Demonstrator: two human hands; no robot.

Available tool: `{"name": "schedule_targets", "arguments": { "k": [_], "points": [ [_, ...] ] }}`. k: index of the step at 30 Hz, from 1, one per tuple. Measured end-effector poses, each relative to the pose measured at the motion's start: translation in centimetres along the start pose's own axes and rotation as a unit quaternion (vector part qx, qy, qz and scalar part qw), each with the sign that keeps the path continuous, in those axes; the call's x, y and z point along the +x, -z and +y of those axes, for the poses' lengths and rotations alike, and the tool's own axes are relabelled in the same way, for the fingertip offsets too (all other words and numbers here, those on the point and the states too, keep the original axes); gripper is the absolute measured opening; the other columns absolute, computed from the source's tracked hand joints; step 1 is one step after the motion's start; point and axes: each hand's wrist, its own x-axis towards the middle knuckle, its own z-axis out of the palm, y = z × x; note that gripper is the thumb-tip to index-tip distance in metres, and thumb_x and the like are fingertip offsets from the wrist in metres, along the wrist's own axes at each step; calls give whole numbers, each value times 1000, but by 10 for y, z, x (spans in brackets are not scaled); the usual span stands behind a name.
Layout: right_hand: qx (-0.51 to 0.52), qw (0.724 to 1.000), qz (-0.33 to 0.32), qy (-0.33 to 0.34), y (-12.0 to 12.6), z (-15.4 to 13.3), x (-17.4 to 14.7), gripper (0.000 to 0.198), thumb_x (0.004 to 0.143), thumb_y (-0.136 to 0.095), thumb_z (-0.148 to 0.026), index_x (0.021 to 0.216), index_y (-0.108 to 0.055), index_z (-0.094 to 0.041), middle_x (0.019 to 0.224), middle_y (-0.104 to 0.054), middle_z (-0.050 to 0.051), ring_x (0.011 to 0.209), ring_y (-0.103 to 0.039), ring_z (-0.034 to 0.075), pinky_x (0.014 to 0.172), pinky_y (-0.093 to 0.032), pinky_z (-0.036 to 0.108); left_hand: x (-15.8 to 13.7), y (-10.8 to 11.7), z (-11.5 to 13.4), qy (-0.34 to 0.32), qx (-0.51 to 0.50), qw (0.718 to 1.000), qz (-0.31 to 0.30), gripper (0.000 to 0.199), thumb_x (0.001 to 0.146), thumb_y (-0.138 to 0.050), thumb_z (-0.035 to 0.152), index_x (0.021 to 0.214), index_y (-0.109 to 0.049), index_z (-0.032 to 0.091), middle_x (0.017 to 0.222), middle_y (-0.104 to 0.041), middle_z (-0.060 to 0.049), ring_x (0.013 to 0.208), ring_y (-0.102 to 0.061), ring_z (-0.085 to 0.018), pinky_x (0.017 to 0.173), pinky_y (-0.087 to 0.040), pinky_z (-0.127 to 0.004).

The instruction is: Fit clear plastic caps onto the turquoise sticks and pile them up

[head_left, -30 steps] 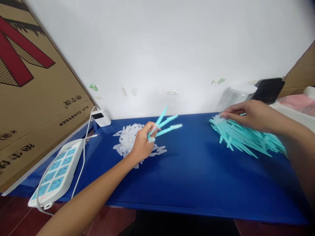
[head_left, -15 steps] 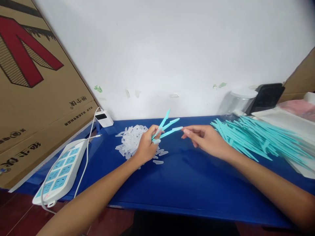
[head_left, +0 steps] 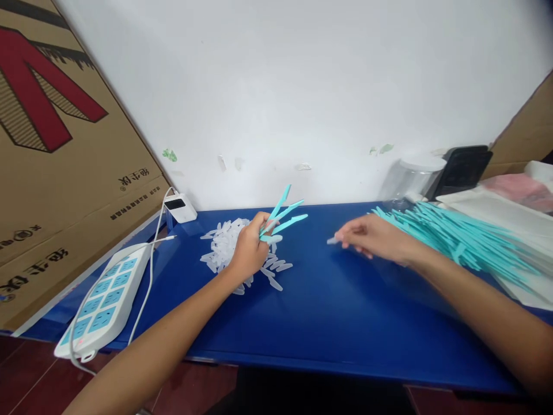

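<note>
My left hand (head_left: 254, 245) is closed round several turquoise eyebrow razors (head_left: 285, 223), which fan out up and to the right. The lowest of them has a pale, cap-like end. Between the thumb and fingertips of my right hand (head_left: 365, 235) is a small translucent blade cap (head_left: 332, 241), held apart from the razors above the blue table (head_left: 319, 323). A heap of similar translucent caps (head_left: 224, 245) lies behind and around my left hand, partly hidden by it. To the right of my right hand spreads a pile of turquoise razors (head_left: 458, 236).
At the left, a power strip (head_left: 101, 300) with a white cable lies by a small white device (head_left: 180, 207). A large cardboard box (head_left: 82, 173) leans there. Against the wall at the back right stand a clear tub with a white lid (head_left: 421, 167) and a black object (head_left: 462, 170).
My right hand has come away from the end of one razor, with a translucent cap now in its fingers. That razor's end now shows without the pale cover. My left hand moved slightly left.
</note>
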Motion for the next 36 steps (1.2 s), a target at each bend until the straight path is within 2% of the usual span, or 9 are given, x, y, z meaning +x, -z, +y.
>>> {"name": "schedule_targets", "arguments": {
  "k": [2,5,6,9,15,19,23,30,36],
  "points": [
    [-9,996,-85,-13,-13,-2,-4,33,85,-82,-47,90,-80,-15,79,-76,8,53,-57,12,44,-50,25,0,-2,-1,5,9,1000,-14,13,106,-45,30,104,-56,24,81,-65,0,72,-59,-19,68,-41,-28],
    [34,992,-120,17,-39,-9,-11,42,95,-71,-43,128,-73,-17,95,-80,10,58,-65,14,51,-57,29,-4,-6,4,9,57,998,-41,13,107,-41,29,105,-53,25,75,-62,1,67,-58,-20,63,-37,-28],
    [33,992,-111,40,-45,-12,-13,39,97,-68,-44,125,-74,-18,100,-80,11,60,-66,15,48,-55,28,-5,-7,6,12,86,995,-45,13,108,-40,29,105,-52,25,73,-62,1,64,-57,-20,61,-35,-28],
    [22,994,-60,85,-52,-22,-22,28,99,-64,-44,100,-75,-18,83,-76,6,54,-61,12,45,-51,25,-7,-9,10,14,208,977,-42,16,110,-36,30,106,-51,25,70,-61,1,59,-56,-20,57,-28,-27],
    [139,987,-52,63,-65,-29,-36,45,100,-57,-61,122,-60,-22,83,-70,4,52,-61,16,33,-43,25,-7,-15,8,-35,363,931,-9,26,113,-35,36,107,-56,23,80,-69,-6,70,-64,-21,54,-21,-29],
    [119,989,-38,81,-81,-21,-37,47,100,-56,-66,123,-53,-25,70,-62,-4,48,-52,13,41,-40,24,-10,-17,11,-65,369,927,5,33,113,-34,40,106,-61,22,79,-67,-8,72,-63,-22,53,-22,-32],
    [108,988,7,108,-84,-16,-35,39,102,-54,-63,105,-57,-25,59,-48,-7,50,-42,13,48,-36,26,-11,-17,17,-80,359,930,9,40,114,-32,43,104,-64,21,80,-66,-8,72,-61,-22,54,-23,-33],
    [106,986,17,131,-82,-20,-37,37,103,-57,-60,93,-57,-24,60,-48,-6,53,-40,13,51,-33,27,-13,-18,19,-67,313,947,24,42,113,-33,47,98,-63,21,73,-61,-8,67,-58,-21,55,-24,-32],
    [118,983,61,127,-57,-19,-27,37,101,-60,-59,98,-57,-22,60,-50,-7,50,-42,10,46,-33,24,1,1,2,-38,373,925,52,44,113,-28,46,100,-60,19,70,-61,-8,62,-57,-21,54,-22,-31]
  ]
}}
